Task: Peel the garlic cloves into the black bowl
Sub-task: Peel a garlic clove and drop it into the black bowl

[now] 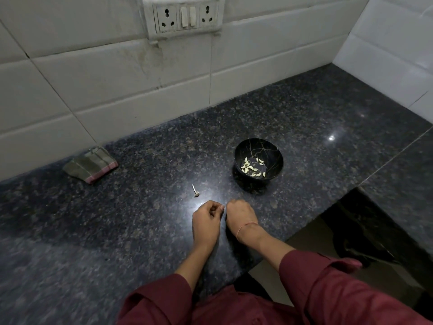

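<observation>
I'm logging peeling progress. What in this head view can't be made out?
Head view: what, if anything, the left hand and right hand hold, hidden behind their own backs.
Head view: number of cloves in the black bowl, too small and overlapping.
Head view: the pale scrap on the counter, too small to identify.

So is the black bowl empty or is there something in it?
Not empty. The black bowl stands upright on the counter, with a small scatter of pale peeled garlic cloves at its bottom.
</observation>
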